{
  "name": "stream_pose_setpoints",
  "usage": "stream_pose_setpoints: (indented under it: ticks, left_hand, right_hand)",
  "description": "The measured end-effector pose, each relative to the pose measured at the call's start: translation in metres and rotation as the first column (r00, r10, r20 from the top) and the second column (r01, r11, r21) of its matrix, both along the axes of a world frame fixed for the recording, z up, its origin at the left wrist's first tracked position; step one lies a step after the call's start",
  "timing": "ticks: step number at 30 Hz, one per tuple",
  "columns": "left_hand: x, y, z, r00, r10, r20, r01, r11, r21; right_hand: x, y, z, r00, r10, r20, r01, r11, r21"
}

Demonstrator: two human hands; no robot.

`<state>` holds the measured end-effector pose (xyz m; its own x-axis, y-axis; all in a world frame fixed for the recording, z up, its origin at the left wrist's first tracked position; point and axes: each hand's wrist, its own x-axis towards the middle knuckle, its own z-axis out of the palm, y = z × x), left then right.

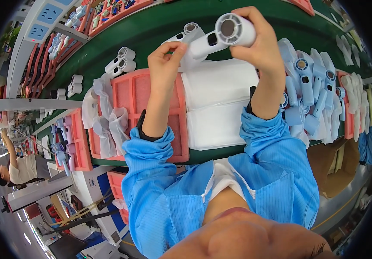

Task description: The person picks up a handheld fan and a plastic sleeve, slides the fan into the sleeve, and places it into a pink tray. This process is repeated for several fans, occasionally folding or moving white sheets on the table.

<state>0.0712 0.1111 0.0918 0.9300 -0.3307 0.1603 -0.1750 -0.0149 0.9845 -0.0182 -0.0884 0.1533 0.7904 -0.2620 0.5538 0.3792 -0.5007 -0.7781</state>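
My right hand point(261, 45) is closed around the round head of a white handheld fan point(203, 45), which it holds up over the bench. The fan's handle slants down to the left, with a dark oval window near the head. Beside the handle's end my left hand point(165, 60) pinches what looks like a translucent plastic sleeve point(189, 62); the handle partly covers it. Just behind lies another white fan point(190, 28). Below my hands, stacked white sheets or bags point(218, 108) lie on the bench.
Pink divided trays point(175, 129) sit left of the white stack, with translucent sleeves point(104, 125) over one edge. More white fans point(125, 64) stand farther left. Blue fans point(307, 82), some in sleeves, are heaped at right. A cardboard box point(341, 168) is at lower right; another person point(30, 166) works far left.
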Motion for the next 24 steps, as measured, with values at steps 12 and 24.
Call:
stream_pose_setpoints:
  ticks: [12, 24]
  left_hand:
    - [-0.025, 0.007, 0.031, 0.957, 0.195, 0.214, -0.101, 0.918, -0.384]
    - [-0.039, -0.004, 0.030, 0.684, 0.096, 0.723, -0.305, 0.938, 0.164]
  right_hand:
    - [0.048, 0.075, -0.045, 0.964, 0.112, 0.239, -0.044, 0.960, -0.275]
    - [0.055, 0.074, -0.056, 0.974, -0.156, 0.164, 0.189, 0.959, -0.212]
